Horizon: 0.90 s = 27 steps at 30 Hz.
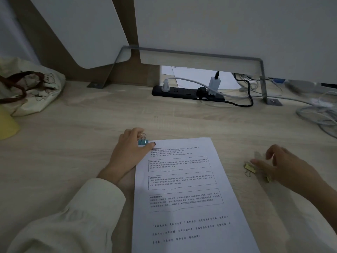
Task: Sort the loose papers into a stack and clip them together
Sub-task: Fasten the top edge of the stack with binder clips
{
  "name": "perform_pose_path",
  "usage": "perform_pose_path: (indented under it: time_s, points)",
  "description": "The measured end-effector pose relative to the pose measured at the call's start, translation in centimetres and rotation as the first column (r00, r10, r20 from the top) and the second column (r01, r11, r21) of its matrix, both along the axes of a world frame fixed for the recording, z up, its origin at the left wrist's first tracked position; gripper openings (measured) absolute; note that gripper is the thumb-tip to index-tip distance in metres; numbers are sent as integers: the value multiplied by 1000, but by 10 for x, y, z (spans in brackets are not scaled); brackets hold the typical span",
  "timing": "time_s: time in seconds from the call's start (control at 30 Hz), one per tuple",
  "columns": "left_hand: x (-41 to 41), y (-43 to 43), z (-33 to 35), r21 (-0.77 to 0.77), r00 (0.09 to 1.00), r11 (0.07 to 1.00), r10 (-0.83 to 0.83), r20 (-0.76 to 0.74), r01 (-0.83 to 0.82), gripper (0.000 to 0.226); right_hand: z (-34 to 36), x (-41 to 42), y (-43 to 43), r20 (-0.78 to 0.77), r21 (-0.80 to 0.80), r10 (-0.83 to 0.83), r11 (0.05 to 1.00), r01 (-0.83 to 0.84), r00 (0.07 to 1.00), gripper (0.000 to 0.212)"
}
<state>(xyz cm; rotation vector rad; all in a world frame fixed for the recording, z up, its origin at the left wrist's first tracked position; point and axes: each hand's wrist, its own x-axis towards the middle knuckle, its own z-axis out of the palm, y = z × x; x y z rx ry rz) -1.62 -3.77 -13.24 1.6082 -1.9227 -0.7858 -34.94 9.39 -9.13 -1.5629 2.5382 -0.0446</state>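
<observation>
A stack of printed white papers [184,190] lies on the wooden desk in front of me. A blue binder clip [142,141] sits at the stack's top left corner. My left hand [130,152] holds that clip, with the thumb pressed on the paper corner. To the right of the stack my right hand [284,167] hovers, blurred, with fingers spread over several gold binder clips [249,168] lying on the desk. It holds nothing that I can see.
A black power strip [187,94] with plugs and cables lies at the back under a metal bracket. A cloth bag [31,92] and a yellow object [7,125] sit at the left. Grey cables [319,115] coil at the far right.
</observation>
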Motion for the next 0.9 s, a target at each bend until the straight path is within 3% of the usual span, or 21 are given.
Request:
perform_pose_path:
  time_s: [0.1,0.2,0.33,0.5,0.67,0.73,0.8,0.83,0.9]
  points:
    - [-2,-2,0,-31,998,1000,-5,58,7,40,-6,2,3,41,71,75,994,-78,996,25]
    - [-2,-4,-4,-60,998,998,15,63,-11,33,-8,4,0,144,-8,101,995,-101,984,13]
    - [-2,-4,-11,-107,998,994,39,43,-34,35,3,2,3,261,-157,42,988,0,965,12]
    - [-3,-3,-17,-160,997,985,67,25,-62,38,4,11,18,457,-19,8,1000,2,889,11]
    - [-4,2,-17,-165,997,983,77,-6,-77,47,10,20,19,484,-248,71,967,59,872,14]
    - [-7,8,-7,-272,991,953,116,-72,-131,47,27,33,11,592,-370,181,927,65,785,14]
    - [-13,19,12,-377,976,916,63,-208,-140,31,45,53,-1,680,-428,290,903,44,673,11]
    - [-18,26,23,-360,957,929,-24,-288,-85,20,51,65,-7,699,-440,332,898,16,634,11]
    - [-30,43,42,-163,868,973,-220,-445,164,10,57,91,-22,709,-457,406,887,-63,576,10]
